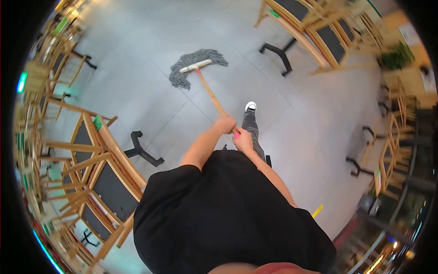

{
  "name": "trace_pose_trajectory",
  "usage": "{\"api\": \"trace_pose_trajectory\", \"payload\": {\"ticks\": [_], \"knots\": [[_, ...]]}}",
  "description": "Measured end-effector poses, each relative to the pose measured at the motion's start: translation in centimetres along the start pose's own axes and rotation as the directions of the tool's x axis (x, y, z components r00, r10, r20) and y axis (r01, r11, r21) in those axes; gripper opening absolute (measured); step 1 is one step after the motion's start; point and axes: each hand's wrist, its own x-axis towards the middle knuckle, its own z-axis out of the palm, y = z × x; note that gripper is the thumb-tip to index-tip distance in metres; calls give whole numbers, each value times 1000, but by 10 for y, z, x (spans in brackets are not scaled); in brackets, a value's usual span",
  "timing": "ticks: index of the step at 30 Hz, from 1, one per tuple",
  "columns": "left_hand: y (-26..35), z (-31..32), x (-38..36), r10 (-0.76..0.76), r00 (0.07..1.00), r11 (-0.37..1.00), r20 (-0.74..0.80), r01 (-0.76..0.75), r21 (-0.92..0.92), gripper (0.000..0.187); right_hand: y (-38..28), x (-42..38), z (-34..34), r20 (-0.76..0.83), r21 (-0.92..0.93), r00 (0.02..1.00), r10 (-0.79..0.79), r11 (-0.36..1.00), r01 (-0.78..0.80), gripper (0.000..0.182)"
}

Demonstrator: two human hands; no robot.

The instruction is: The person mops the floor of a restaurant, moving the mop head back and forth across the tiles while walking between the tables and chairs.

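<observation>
A mop with a wooden handle (211, 92) reaches away from my body. Its grey string head (196, 58) lies spread on the floor, under a white bar. Wrapped round the handle is my left hand (226, 124), on the arm at the left of the view. Close beside it, nearer my body, my right hand (243, 139) is closed round the handle's end, where a pink spot shows.
Upturned chairs rest on tables at the left (107, 182) and upper right (315, 34). Black table feet (142, 148) stick out over the grey floor (182, 132). My shoe (250, 107) is right of the handle. More chairs (390, 150) and a plant (398, 57) stand at the right.
</observation>
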Motion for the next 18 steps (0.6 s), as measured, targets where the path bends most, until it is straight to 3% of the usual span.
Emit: {"api": "trace_pose_trajectory", "payload": {"ticks": [1, 6, 10, 13, 16, 17, 18], "knots": [[-12, 0, -7, 25, 998, 999, -64, -27, -26, 16, -11, 6, 4, -8, -13, 1000, -13, 1000, 13, 35], [-86, -41, 79, -177, 980, 984, -89, 178, 13, 15, -25, 145, -21, 25, 40, 995, -98, 994, 97, 35], [-139, -107, 110, -294, 943, 955, -154, 284, -84, 12, -67, 236, -37, 54, -5, 987, -148, 989, 149, 30], [-178, -172, 113, -377, 924, 917, 66, 382, -113, 9, -114, 281, -47, 122, 23, 973, -194, 981, 193, 32], [-211, -167, 89, -364, 926, 928, -98, 353, -118, 18, -141, 297, -21, 118, 73, 968, -224, 974, 216, 34], [-209, -163, 93, -510, 797, 854, -325, 423, -302, 22, -142, 309, -19, 120, 101, 963, -241, 968, 230, 34], [-203, -154, 95, -647, 578, 760, -498, 435, -483, 26, -146, 318, -16, 127, 130, 956, -263, 960, 247, 35]]}}
